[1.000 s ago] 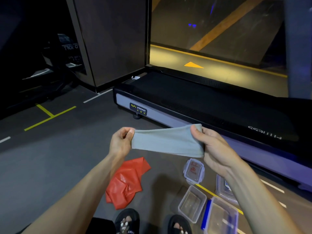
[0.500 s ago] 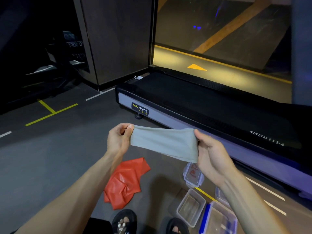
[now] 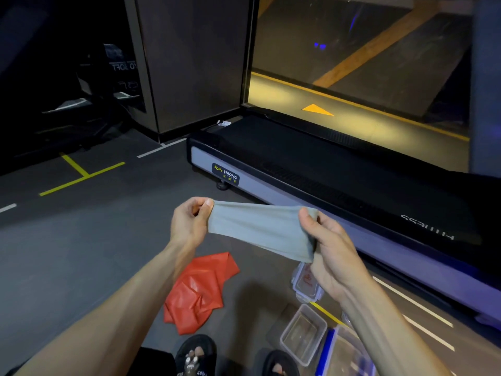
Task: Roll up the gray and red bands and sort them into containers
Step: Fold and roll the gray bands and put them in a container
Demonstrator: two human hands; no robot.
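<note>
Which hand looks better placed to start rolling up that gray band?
Probably the right hand: it grips the gray band's full end width, and the containers lie beneath it. The left hand only pinches one corner.

Your left hand and right hand hold the stretchy gray fabric band between them, above the floor and in front of the long black treadmill deck. Below it, the crumpled red rubber band lies on the floor to your left. The small clear plastic lidded box, open clear plastic container and blue-edged clear plastic container sit to your right, near the treadmill.
</note>
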